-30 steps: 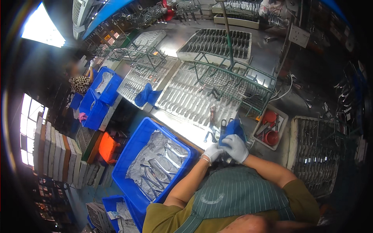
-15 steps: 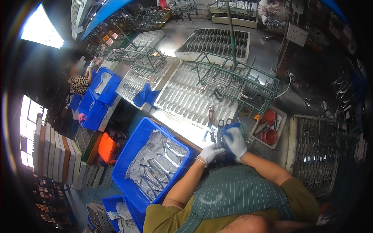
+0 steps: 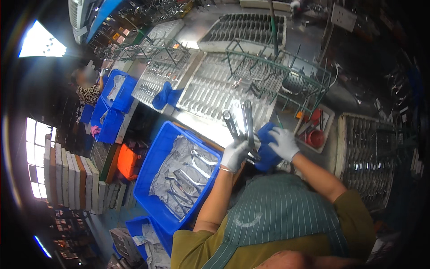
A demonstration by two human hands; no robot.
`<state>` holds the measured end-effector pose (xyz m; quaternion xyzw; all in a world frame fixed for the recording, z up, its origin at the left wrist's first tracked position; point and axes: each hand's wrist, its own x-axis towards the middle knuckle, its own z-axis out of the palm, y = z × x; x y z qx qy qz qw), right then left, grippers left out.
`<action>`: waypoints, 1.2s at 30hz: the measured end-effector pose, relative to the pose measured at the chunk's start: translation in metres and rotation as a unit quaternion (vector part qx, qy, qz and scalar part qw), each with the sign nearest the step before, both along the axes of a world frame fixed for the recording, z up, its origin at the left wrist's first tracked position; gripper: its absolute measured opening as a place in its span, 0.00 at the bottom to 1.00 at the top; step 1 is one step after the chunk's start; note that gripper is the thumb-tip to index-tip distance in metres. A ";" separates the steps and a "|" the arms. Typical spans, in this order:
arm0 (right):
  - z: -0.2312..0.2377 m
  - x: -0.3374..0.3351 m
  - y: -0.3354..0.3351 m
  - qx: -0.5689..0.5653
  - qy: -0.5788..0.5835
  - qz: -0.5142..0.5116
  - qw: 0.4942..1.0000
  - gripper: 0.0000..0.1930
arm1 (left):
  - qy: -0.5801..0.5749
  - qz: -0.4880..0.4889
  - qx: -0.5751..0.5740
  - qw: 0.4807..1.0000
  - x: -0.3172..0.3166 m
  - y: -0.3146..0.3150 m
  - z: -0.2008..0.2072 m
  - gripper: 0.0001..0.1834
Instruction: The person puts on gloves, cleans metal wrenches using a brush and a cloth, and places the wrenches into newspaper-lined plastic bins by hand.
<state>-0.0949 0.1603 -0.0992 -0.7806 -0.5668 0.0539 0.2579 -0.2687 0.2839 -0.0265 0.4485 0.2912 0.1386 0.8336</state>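
My left hand (image 3: 235, 156), in a white glove, is closed around a few shiny metal wrenches (image 3: 230, 123). Their handles fan upward and have a slot or hole at the end; their lower ends are partly hidden by the fingers. To its right, my gloved right hand (image 3: 285, 144) is on a blue cloth (image 3: 267, 150), with the fingers bent over the cloth's edge. The cloth hangs close beside the wrenches. Left of my left arm stands a blue bin (image 3: 148, 163) lined with grey paper, where several polished wrenches (image 3: 193, 177) lie.
A pale tray (image 3: 215, 96) with rows of tools lies ahead, and a green wire rack (image 3: 291, 87) stands over its right side. Red cups (image 3: 316, 139) sit in a white tray at right. Another blue cloth (image 3: 165, 95) lies ahead left. A person (image 3: 87, 87) works far left.
My hands have moved apart: the left has shifted left and tilted the wrenches, now fanned out, while the right has drawn rightward with the blue cloth. The whole view has shifted slightly.
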 end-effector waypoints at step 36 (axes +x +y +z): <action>0.094 -0.147 0.011 -0.212 0.589 0.333 0.705 0.25 | -0.024 0.176 0.017 0.984 -0.145 -0.118 0.027 0.15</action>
